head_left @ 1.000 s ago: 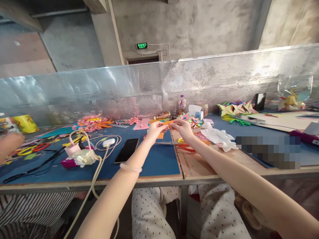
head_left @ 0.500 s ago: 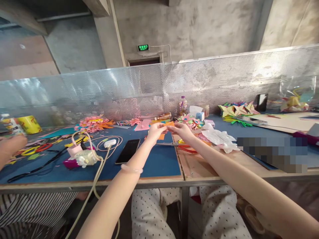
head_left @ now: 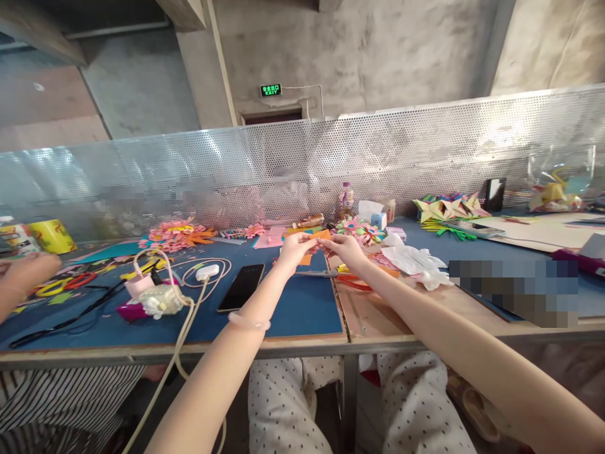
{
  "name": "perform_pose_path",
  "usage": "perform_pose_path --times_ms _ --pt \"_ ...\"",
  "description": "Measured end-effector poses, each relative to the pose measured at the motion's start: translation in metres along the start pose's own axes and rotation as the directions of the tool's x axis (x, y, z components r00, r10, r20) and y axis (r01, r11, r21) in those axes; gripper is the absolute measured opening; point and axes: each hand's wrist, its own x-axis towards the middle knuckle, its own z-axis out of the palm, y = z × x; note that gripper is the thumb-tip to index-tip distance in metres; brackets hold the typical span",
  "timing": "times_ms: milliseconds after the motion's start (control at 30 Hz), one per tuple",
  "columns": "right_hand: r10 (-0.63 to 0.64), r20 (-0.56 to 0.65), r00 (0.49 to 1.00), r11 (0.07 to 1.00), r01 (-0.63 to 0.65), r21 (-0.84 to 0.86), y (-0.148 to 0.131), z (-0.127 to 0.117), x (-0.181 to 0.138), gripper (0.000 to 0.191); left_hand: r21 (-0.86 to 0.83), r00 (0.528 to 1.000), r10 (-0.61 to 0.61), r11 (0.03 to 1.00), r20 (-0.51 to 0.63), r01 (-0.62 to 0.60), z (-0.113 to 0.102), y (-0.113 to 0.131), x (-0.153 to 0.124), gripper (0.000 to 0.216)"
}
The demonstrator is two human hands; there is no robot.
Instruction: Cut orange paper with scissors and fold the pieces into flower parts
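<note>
Between my fingertips is a small piece of orange paper (head_left: 322, 234), held above the table's middle. My left hand (head_left: 297, 248) pinches it from the left, and my right hand (head_left: 346, 248) pinches its other side; both are closed, and the fingers hide part of the paper. Below them, another orange paper piece (head_left: 305, 260) lies on the blue mat (head_left: 302, 312). A pair of scissors (head_left: 321, 273) with red-orange handles rests just under my hands. Colourful paper flowers (head_left: 362, 232) sit right behind my right hand.
A black phone (head_left: 242, 287) lies left of my left forearm. Farther left are charging cables around a power strip (head_left: 135, 309) and a co-worker's hand (head_left: 31, 271). Crumpled white tissue (head_left: 416, 261) lies to the right. Behind stand a bottle (head_left: 346, 198) and a perforated metal screen (head_left: 212, 170).
My hands stay in almost the same place, still on the orange paper. At the far left, the co-worker's hand has come slightly farther into view.
</note>
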Motion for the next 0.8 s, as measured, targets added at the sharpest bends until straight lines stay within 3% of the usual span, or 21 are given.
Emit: perform_pose_path --times_ms 800 --pt "-0.004 -0.014 1.0 1.0 0.003 -0.027 -0.0081 0.0002 -0.0049 0.036 0.0 1.0 -0.02 1.0 -0.016 0.02 0.0013 0.0007 0.0002 0.017"
